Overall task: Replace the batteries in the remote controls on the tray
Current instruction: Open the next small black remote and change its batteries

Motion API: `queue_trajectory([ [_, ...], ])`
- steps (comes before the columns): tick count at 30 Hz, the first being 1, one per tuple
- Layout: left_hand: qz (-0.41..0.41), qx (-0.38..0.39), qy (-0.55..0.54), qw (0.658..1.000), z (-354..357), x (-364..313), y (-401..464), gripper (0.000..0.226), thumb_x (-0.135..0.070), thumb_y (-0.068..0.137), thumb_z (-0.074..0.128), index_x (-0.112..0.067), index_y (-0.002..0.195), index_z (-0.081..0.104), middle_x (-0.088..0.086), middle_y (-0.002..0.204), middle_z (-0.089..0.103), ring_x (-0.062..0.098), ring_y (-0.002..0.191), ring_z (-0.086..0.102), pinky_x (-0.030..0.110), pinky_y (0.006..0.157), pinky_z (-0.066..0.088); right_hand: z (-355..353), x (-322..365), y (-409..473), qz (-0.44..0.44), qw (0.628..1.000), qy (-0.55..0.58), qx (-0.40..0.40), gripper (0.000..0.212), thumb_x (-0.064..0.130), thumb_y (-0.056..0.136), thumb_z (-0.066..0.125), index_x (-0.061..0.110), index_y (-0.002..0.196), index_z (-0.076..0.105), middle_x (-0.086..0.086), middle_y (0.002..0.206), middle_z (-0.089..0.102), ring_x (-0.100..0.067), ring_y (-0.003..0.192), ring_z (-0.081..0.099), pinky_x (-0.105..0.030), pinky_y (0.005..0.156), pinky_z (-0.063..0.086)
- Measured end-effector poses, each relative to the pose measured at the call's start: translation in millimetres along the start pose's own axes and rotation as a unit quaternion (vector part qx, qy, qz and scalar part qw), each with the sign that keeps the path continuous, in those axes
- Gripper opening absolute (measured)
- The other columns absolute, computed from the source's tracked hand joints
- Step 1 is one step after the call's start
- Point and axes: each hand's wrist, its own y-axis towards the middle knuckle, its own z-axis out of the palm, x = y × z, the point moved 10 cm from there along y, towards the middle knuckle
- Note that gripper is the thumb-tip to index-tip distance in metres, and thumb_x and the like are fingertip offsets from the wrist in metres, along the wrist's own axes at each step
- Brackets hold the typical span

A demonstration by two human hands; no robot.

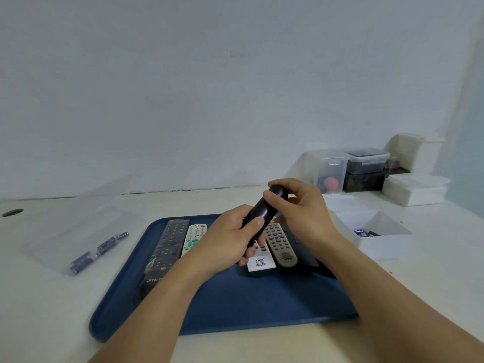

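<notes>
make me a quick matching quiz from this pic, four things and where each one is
Things:
1. black remote
2. grey remote
3. loose batteries
4. white bin

Places:
A. on the table left of the tray
B. lying on the tray
C. right of the tray, holding batteries
D. held above the tray in the left hand and right hand

Pairs: 1-D, 2-B, 3-A, 4-C

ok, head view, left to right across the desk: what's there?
Table hole → loose batteries → long black remote → white remote with green buttons → grey remote → white battery bin
</notes>
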Motion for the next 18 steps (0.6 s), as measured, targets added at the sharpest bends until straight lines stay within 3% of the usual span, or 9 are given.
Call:
queue_trajectory([
  [3,-0.013,-0.029,-0.012,0.999,-1.7,7.3,1.7,0.015,-0.027,0.106,0.051,-0.019,0.114,0.06,-0.001,0.075,0.066,0.013,0.055,0.05,0.025,0.048,0.043,-7.0,0.4,4.4,-0.016,0.999,-0.044,-0.018,0.014,0.023,0.086,0.077,0.029,0.098,0.074,0.01,0.092,0.074,-0.005,0.082,0.067,-0.02,0.07,0.051],
  [5,-0.022,-0.052,-0.018,0.998,-5.4,11.2,2.2,0.015,-0.029,0.105,0.053,-0.017,0.111,0.06,0.0,0.077,0.065,0.011,0.054,0.051,0.026,0.048,0.043,-12.5,0.3,7.6,0.0,1.0,-0.001,-0.026,0.009,0.019,0.086,0.077,0.022,0.093,0.074,0.006,0.09,0.075,-0.007,0.081,0.067,-0.021,0.072,0.052],
  [9,-0.039,-0.132,-0.068,0.988,-27.2,14.7,2.9,0.025,-0.034,0.105,0.052,-0.011,0.102,0.061,0.004,0.077,0.065,0.013,0.052,0.051,0.026,0.045,0.042,-34.2,-25.2,11.7,0.136,0.976,0.149,-0.077,0.013,0.011,0.089,0.072,-0.002,0.092,0.07,-0.003,0.08,0.065,-0.014,0.069,0.063,-0.024,0.065,0.056],
  [12,-0.039,-0.158,-0.124,0.979,-35.6,14.8,2.7,0.023,-0.026,0.108,0.045,-0.01,0.101,0.06,0.005,0.074,0.067,0.017,0.052,0.052,0.028,0.045,0.042,-25.8,-51.0,4.4,0.234,0.962,0.136,-0.033,0.013,0.005,0.087,0.074,-0.004,0.089,0.065,-0.015,0.086,0.062,-0.02,0.069,0.063,-0.021,0.054,0.058],
  [14,-0.042,-0.145,-0.163,0.975,-31.0,13.3,2.9,0.022,-0.022,0.109,0.044,-0.009,0.104,0.06,0.005,0.072,0.07,0.019,0.052,0.057,0.029,0.045,0.047,-22.7,-61.4,2.0,0.244,0.969,0.038,-0.008,0.016,0.007,0.084,0.078,-0.004,0.089,0.067,-0.015,0.087,0.066,-0.023,0.071,0.066,-0.025,0.053,0.059],
  [16,-0.052,-0.128,-0.204,0.969,-24.4,12.6,3.1,0.021,-0.02,0.109,0.044,-0.006,0.107,0.059,0.007,0.074,0.073,0.022,0.055,0.063,0.031,0.047,0.052,-34.4,-54.6,8.7,0.179,0.969,-0.17,-0.026,0.016,0.019,0.078,0.083,0.008,0.081,0.072,-0.006,0.08,0.071,-0.022,0.069,0.069,-0.032,0.059,0.06],
  [18,-0.058,-0.112,-0.234,0.964,-19.6,12.0,3.4,0.019,-0.017,0.109,0.043,-0.004,0.105,0.056,0.013,0.08,0.075,0.026,0.058,0.065,0.033,0.049,0.054,-38.2,-38.4,12.5,0.102,0.943,-0.315,-0.036,0.015,0.029,0.074,0.084,0.019,0.073,0.072,0.002,0.074,0.071,-0.016,0.072,0.069,-0.029,0.065,0.054],
])
